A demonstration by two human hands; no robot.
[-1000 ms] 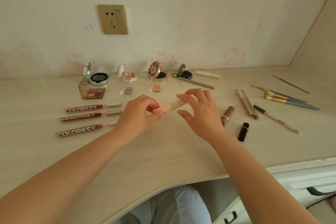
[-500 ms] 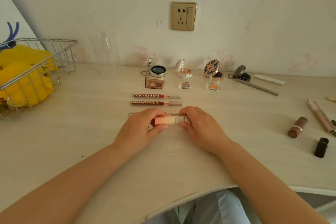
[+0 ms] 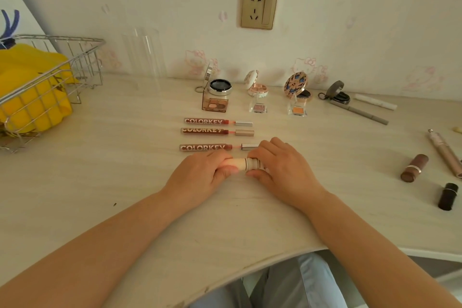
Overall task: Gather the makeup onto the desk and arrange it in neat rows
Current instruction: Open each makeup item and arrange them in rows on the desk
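Desk [image 3: 100, 182] bears tube [image 3: 238, 164]; left hand [image 3: 200, 177], right hand [image 3: 282, 170] pinch its ends.

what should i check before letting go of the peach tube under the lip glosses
1. Both hands on tube: left hand and right hand grip the peach tube: ok.
2. Tube resting on desk: cannot tell, hands hide its underside.
3. Parallel with the three lip glosses: ok, roughly.
4. Left end aligned with glosses: cannot tell, hidden.
5. Spacing from nearest gloss matches the row: ok, roughly.
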